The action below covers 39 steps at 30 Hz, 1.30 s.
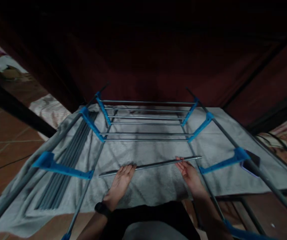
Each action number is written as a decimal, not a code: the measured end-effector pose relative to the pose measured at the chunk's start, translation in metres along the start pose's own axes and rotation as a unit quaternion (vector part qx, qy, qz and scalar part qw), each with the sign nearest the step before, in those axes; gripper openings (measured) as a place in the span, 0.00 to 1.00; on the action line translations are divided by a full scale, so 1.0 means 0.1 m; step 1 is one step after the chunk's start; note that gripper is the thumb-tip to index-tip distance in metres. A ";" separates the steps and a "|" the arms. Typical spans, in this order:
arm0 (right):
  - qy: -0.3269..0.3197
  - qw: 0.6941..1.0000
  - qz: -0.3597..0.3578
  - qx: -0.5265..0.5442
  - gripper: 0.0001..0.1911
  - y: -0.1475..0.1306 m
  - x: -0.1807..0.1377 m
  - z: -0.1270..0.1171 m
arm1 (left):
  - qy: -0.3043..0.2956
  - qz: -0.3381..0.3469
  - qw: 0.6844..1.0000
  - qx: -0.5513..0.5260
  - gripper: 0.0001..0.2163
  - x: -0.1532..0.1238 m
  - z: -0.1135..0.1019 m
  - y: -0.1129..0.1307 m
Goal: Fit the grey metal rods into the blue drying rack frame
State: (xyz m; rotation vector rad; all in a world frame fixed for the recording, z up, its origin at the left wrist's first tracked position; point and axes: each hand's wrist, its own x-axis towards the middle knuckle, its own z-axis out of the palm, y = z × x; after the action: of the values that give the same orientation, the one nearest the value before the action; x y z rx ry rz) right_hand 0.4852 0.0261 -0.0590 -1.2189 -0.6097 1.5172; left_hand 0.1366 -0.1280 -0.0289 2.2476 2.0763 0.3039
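A thin grey metal rod (pixel 156 164) lies nearly level across the space before me, its right end a little higher. My left hand (pixel 121 179) rests palm down over it left of the middle, fingers closed around it. Near the other end, my right hand (pixel 190 174) grips it between thumb and fingers. Around both hands stands a drying rack frame of grey tubes with blue plastic brackets. The nearest left bracket (pixel 65 169) and nearest right bracket (pixel 222 163) have no rod between them. Several rods (pixel 146 134) span the bracket pairs farther back.
Several loose grey tubes (pixel 67 163) lie side by side at the left on a grey cloth (pixel 146 193). A phone (pixel 253 163) lies behind the right frame tube. A dark reddish panel (pixel 143 66) stands at the back.
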 end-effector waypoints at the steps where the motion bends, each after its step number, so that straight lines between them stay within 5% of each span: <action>1: -0.006 1.000 -0.004 -0.001 0.12 -0.01 -0.01 0.03 | 0.007 -0.002 1.000 -0.011 0.33 0.00 0.02 -0.02; 7: -0.016 0.999 0.004 0.045 0.17 -0.07 -0.09 0.18 | 0.090 0.007 0.995 -0.044 0.24 -0.01 0.14 -0.16; 13: -0.059 0.995 0.019 0.076 0.26 -0.13 -0.15 0.41 | 0.173 0.015 0.982 -0.077 0.19 -0.06 0.00 -0.21; 23: -0.152 0.986 0.016 0.069 0.28 -0.43 -0.51 1.22 | 0.259 -0.096 0.935 -0.222 0.20 -0.16 -0.32 -0.19; 32: -0.276 0.950 -0.143 0.016 0.27 -0.99 -0.93 2.02 | 0.278 -0.185 0.862 -0.381 0.20 0.13 -0.57 0.24; 39: -0.259 0.895 -0.357 -0.073 0.22 -1.67 -1.04 2.20 | 0.309 -0.189 0.820 -0.443 0.21 0.21 -0.71 0.36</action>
State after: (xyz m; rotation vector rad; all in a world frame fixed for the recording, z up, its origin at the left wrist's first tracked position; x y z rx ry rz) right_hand 0.3453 0.0299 0.2003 -0.5552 -1.3762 1.1483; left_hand 0.1598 -0.1167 0.0487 1.2176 1.8786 1.7110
